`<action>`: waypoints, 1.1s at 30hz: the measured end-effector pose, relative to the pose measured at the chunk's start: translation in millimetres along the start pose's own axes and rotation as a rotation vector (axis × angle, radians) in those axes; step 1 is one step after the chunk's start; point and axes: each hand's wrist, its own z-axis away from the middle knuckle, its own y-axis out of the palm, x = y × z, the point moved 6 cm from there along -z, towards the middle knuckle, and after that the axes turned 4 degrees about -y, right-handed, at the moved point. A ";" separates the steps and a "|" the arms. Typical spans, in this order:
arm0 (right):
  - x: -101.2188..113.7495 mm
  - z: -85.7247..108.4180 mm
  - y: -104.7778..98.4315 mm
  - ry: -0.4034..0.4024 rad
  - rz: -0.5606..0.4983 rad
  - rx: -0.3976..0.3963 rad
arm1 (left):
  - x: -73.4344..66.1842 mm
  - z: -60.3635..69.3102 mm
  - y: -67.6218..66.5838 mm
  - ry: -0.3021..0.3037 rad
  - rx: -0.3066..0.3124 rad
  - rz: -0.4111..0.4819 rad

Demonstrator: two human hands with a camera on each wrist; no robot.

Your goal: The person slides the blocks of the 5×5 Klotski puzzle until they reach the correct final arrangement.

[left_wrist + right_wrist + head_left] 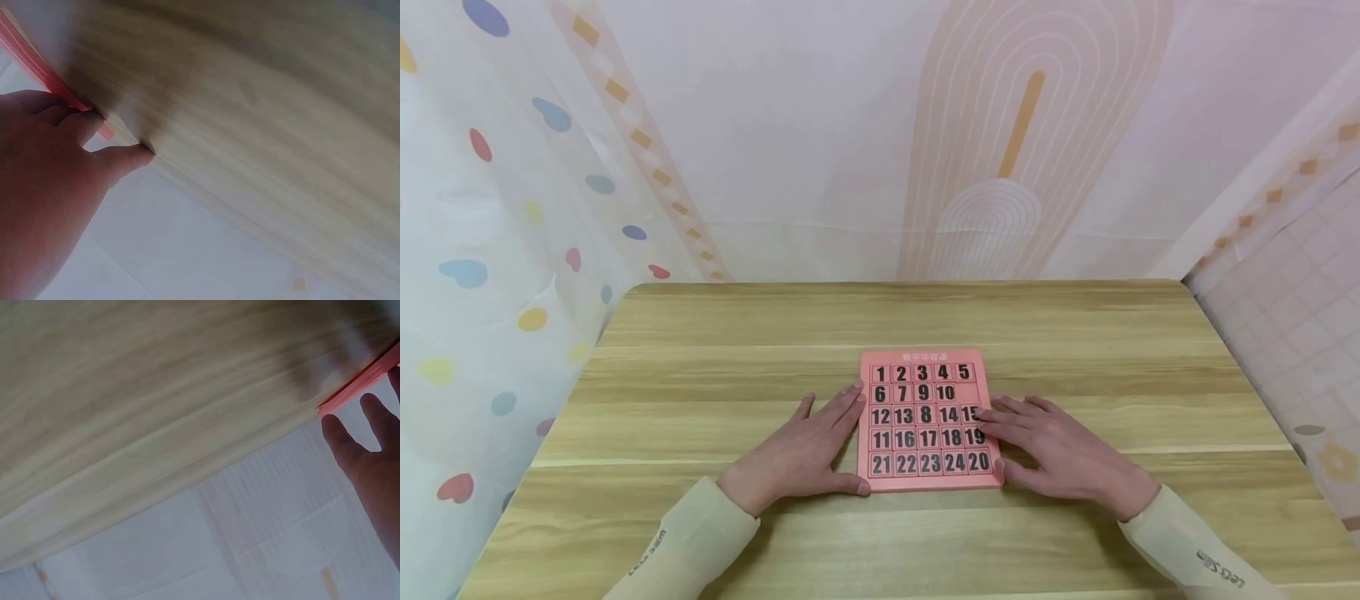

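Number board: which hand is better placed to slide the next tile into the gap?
Probably the right hand: its fingertips lie over the 15 tile, directly below the gap at the second row's right end. The left hand is at the board's left edge.

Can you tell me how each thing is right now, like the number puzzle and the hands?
Number puzzle: lying flat, one slot empty
Number tiles: partly out of order, 8 sits between 13 and 14
Left hand: open, at the puzzle's left edge
Right hand: open, fingertips over tile 15
Sleeves: down to the wrists
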 end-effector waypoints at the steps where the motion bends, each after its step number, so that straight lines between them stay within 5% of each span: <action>1: -0.2 -0.3 -0.2 0.000 0.002 -0.003 | 0.1 -0.2 -0.1 -0.001 0.001 0.000; 33: -0.7 -0.8 1.1 0.024 0.008 -0.030 | 0.6 -0.7 0.4 -0.005 0.004 0.014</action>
